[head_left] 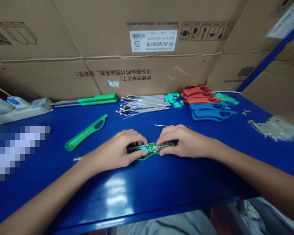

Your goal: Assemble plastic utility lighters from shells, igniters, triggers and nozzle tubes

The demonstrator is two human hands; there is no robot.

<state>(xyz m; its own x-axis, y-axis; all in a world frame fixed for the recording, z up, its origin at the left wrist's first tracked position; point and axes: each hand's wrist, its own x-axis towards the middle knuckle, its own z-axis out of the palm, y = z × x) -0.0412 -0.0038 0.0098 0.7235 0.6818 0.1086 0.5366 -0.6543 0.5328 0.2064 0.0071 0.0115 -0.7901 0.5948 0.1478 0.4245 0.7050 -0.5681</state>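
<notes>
At the middle of the table, both hands work on a green half shell of a long-nosed lighter (144, 158), with white wires and a teal piece inside it. My left hand (123, 147) is closed round its left part, thumb near the teal piece; a metal tube end (77, 159) shows beyond my wrist. Fingers of my right hand (180, 141) pinch a clear tank (170, 144) at the shell's right part. Another green half shell (85, 133) lies to the left of my hands. Just behind my right hand is a thin metal rod with a pale tip (160, 125).
Along the back lie green lighters (98, 99), metal tubes with wires (147, 103), teal pieces (172, 98), red shells (196, 92) and blue shells (210, 113). Clear tanks (275, 128) lie at right, a power strip (26, 109) at left. A cardboard wall (107, 42) stands behind.
</notes>
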